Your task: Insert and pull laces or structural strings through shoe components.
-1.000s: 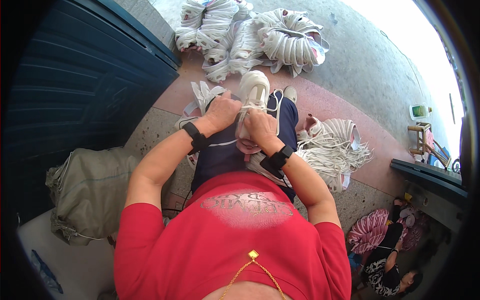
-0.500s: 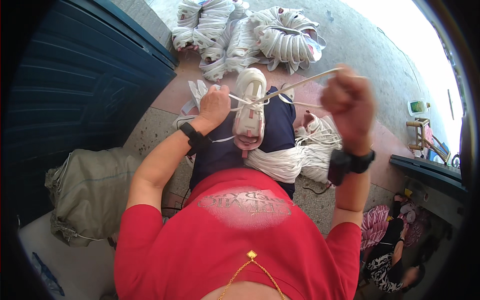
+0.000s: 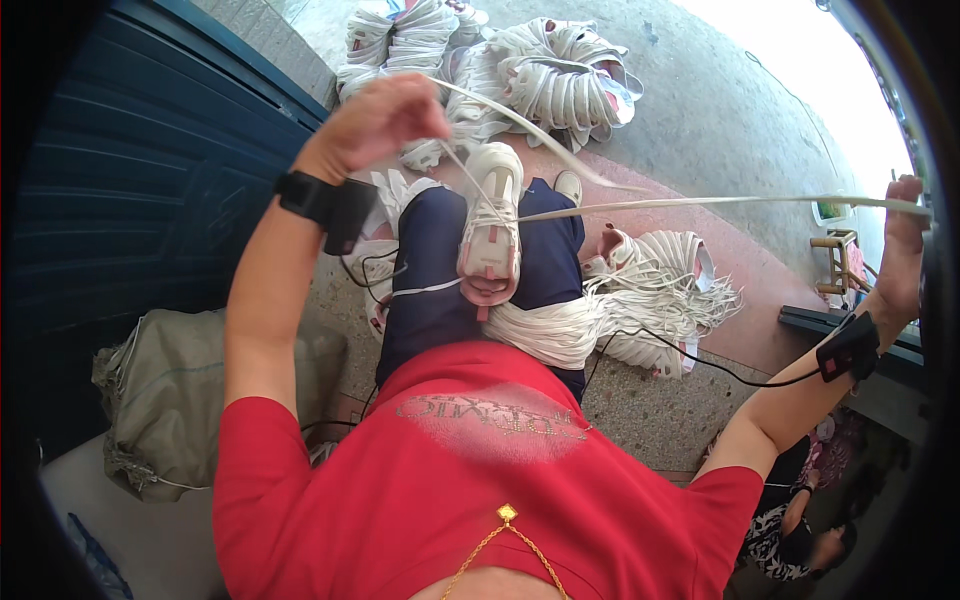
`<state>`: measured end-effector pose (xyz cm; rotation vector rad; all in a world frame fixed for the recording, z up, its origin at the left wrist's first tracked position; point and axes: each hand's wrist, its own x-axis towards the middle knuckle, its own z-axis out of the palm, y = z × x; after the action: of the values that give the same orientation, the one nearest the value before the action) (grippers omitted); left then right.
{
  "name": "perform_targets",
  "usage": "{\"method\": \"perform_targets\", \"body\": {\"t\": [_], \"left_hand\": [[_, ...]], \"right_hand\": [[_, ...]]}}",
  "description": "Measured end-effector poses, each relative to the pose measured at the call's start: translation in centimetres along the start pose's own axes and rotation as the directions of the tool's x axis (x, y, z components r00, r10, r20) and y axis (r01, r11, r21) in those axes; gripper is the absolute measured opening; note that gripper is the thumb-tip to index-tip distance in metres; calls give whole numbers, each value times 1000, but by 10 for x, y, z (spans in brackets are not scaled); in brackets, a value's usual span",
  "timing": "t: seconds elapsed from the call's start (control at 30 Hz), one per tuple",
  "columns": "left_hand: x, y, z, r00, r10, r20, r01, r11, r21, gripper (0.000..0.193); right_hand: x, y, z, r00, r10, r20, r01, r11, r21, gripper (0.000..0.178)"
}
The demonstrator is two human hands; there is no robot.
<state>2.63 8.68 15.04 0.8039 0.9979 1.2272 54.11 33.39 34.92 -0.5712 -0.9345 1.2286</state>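
As the right hand [image 3: 905, 235] clamped the lace [image 3: 700, 203] | shoe [image 3: 491, 240] lay well left, near left hand [image 3: 385, 120] | latter's grip was too blurred to tell

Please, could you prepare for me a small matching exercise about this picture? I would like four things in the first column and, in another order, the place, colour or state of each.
Things
1. shoe resting on the dark trousers
2. right hand
3. sack
4. lace bundle

Descriptions
A. grey-green
B. across the trousers' right leg
C. far out to the side, a straight lace running to it
D. toe pointing away from the person

Right pairs: 1-D; 2-C; 3-A; 4-B
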Motion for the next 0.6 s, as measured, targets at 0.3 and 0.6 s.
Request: {"method": "perform_targets", "body": {"t": [0.3, 0.6], "left_hand": [[-146, 24, -224, 579, -137, -803, -247, 910, -334, 22], [-49, -159, -23, 829, -481, -286, 485, 872, -63, 21]], "right_hand": [[-133, 238, -127, 688, 723, 63, -598, 615, -514, 20], [-322, 358, -14, 573, 424, 701, 463, 539, -704, 16]]}}
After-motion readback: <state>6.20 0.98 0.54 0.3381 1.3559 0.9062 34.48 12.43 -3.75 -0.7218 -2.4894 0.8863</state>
